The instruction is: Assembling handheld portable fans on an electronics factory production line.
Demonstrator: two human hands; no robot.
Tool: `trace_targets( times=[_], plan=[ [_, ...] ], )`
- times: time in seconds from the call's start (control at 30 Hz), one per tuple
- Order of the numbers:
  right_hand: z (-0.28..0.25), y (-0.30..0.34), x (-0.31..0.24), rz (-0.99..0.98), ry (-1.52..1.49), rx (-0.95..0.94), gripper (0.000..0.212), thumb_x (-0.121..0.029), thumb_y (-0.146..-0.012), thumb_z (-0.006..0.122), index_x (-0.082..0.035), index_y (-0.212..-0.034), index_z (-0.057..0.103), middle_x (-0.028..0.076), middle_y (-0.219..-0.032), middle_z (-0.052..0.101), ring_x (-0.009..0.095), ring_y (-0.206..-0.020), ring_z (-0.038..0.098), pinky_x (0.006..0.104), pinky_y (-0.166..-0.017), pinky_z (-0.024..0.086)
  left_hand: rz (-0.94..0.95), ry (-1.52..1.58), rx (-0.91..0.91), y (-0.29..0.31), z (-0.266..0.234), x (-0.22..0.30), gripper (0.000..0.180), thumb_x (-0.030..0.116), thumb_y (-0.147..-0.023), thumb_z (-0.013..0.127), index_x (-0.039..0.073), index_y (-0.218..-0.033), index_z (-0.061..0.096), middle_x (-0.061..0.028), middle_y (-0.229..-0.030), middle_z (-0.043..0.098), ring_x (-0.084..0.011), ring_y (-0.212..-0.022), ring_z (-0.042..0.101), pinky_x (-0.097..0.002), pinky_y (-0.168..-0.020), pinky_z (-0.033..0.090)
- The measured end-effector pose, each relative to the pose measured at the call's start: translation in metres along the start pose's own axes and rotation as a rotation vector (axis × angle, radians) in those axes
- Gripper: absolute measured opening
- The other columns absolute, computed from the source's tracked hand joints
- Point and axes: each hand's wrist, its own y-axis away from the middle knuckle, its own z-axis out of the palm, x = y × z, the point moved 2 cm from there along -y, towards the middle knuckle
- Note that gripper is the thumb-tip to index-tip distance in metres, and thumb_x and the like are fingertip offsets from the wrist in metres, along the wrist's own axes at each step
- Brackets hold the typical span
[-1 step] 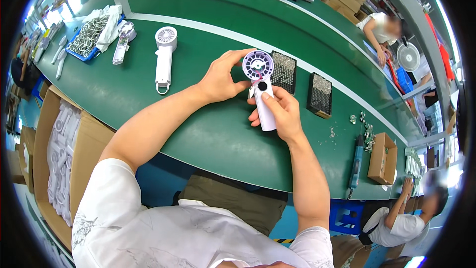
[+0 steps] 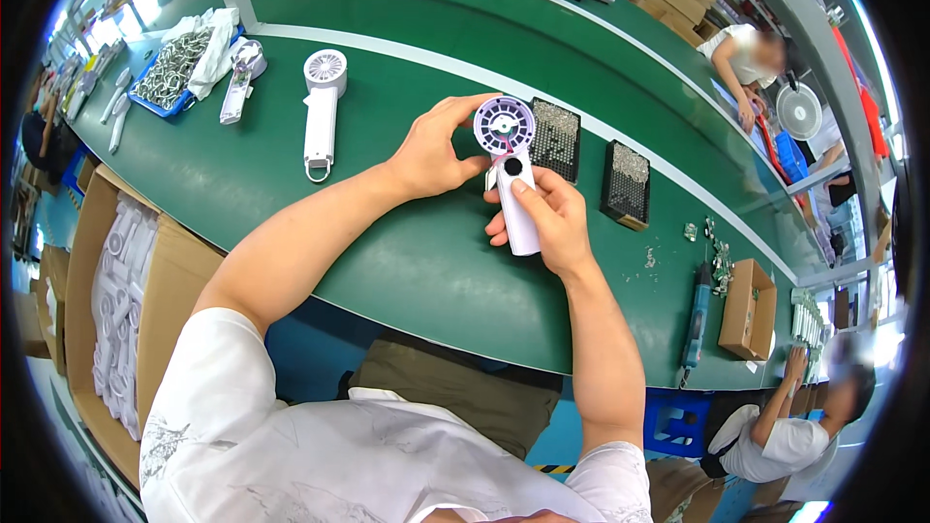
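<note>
Two hands hold one small white fan (image 2: pixel 511 174) above the green bench (image 2: pixel 407 261). The left hand (image 2: pixel 434 150) sits to the fan's left, its fingers curled and pinching the rim of the round purple-ringed head. The right hand (image 2: pixel 544 223) lies below and to the right, fingers wrapped around the white handle, thumb pressed on its front just under the dark round button. The fan stands nearly upright, head up, clear of the bench surface.

A second fan (image 2: pixel 321 108) lies flat on the bench, well left of the hands, head away from the person. Two dark trays (image 2: pixel 557 140) of small parts sit just beyond the held fan, the nearer one partly behind it; their contents look like screws, though they are too small to confirm. A blue bin (image 2: pixel 167 73) of metal parts sits at far left. A blue driver (image 2: pixel 697 315) lies at the right bench edge beside a small carton (image 2: pixel 748 310). An open box (image 2: pixel 116 310) of white parts stands at the person's left.
</note>
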Motion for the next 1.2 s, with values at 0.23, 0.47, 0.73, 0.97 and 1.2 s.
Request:
trace_targets(
  times=[0.23,0.47,0.73,0.97,1.2],
  plan=[
    [0.0059,0.0028,-0.0034,0.052,-0.067,0.003,0.038,-0.015,-0.103,0.064,0.011,-0.129,0.054,0.024,-0.105,0.071,0.028,-0.074,0.076,0.0400,-0.064,0.066,0.005,-0.014,0.030,0.0028,0.0005,-0.0027,0.070,0.003,-0.070,0.087,0.005,-0.136,0.062,-0.0131,-0.122,0.070,-0.0287,-0.107,0.068,-0.0377,-0.093,0.057],
    [0.0069,0.0032,-0.0077,0.086,-0.063,0.028,0.038,-0.016,-0.104,0.063,0.012,-0.129,0.055,0.025,-0.105,0.072,0.030,-0.075,0.076,0.0404,-0.064,0.067,0.009,-0.044,0.022,0.0028,0.0008,-0.0043,0.069,0.006,-0.071,0.087,0.006,-0.136,0.063,-0.0125,-0.117,0.071,-0.0278,-0.101,0.068,-0.0379,-0.090,0.057],
    [0.0045,0.0021,-0.0079,0.091,-0.075,0.004,0.037,-0.018,-0.105,0.061,0.011,-0.127,0.055,0.024,-0.105,0.072,0.030,-0.075,0.077,0.0392,-0.064,0.067,0.005,-0.069,0.015,0.0031,0.0018,-0.0068,0.069,0.010,-0.072,0.088,0.005,-0.136,0.063,-0.0125,-0.115,0.071,-0.0269,-0.100,0.067,-0.0380,-0.090,0.057],
    [0.0058,0.0033,-0.0064,0.102,-0.072,0.008,0.038,-0.018,-0.105,0.062,0.011,-0.127,0.055,0.024,-0.106,0.071,0.029,-0.076,0.077,0.0391,-0.065,0.067,0.019,-0.061,0.018,0.0048,0.0011,-0.0060,0.069,0.009,-0.071,0.087,0.004,-0.135,0.063,-0.0131,-0.116,0.070,-0.0276,-0.100,0.067,-0.0378,-0.090,0.057],
    [0.0057,0.0027,-0.0068,0.112,-0.074,0.006,0.040,-0.019,-0.104,0.063,0.011,-0.129,0.055,0.023,-0.105,0.071,0.029,-0.076,0.076,0.0390,-0.065,0.067,-0.012,-0.018,0.007,0.0031,0.0008,-0.0020,0.069,0.004,-0.070,0.085,0.004,-0.135,0.062,-0.0151,-0.124,0.069,-0.0311,-0.111,0.068,-0.0394,-0.096,0.056]
  ],
)
